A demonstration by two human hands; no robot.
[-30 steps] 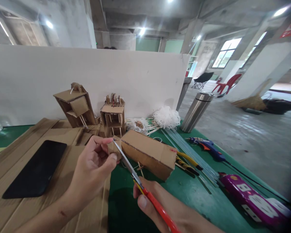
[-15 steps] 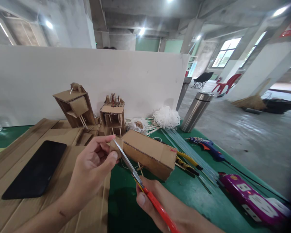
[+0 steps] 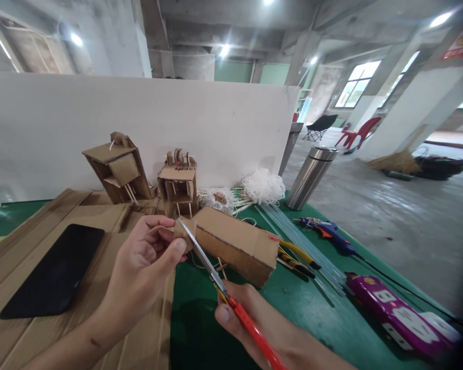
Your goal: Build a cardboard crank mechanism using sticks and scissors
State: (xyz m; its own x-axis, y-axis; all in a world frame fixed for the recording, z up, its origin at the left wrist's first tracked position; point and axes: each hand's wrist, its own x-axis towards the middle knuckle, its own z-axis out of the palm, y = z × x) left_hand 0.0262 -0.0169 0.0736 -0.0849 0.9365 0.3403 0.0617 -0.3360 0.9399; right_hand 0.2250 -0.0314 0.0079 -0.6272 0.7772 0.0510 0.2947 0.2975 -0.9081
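Between the thumb and fingers of my left hand (image 3: 150,254) is a small piece of cardboard (image 3: 185,229). My right hand (image 3: 250,313) grips red-handled scissors (image 3: 206,263), whose blades point up and left and lie against the cardboard piece. Whether the blades are parted around it I cannot tell. Just behind the scissors lies a long cardboard box (image 3: 239,239) on the green table. Part of the small piece is covered by my thumb and the blade.
Two cardboard models (image 3: 118,172) (image 3: 178,187) stand at the back by a white panel (image 3: 139,113). A black phone (image 3: 54,270) lies on cardboard sheets at left. To the right are a steel flask (image 3: 312,177), glue gun (image 3: 327,234), clear glue sticks (image 3: 293,236) and purple power strip (image 3: 397,313).
My left index finger has drawn back a little from the blade tip. The scissors stay at the cardboard piece, and the whole view has shifted slightly.
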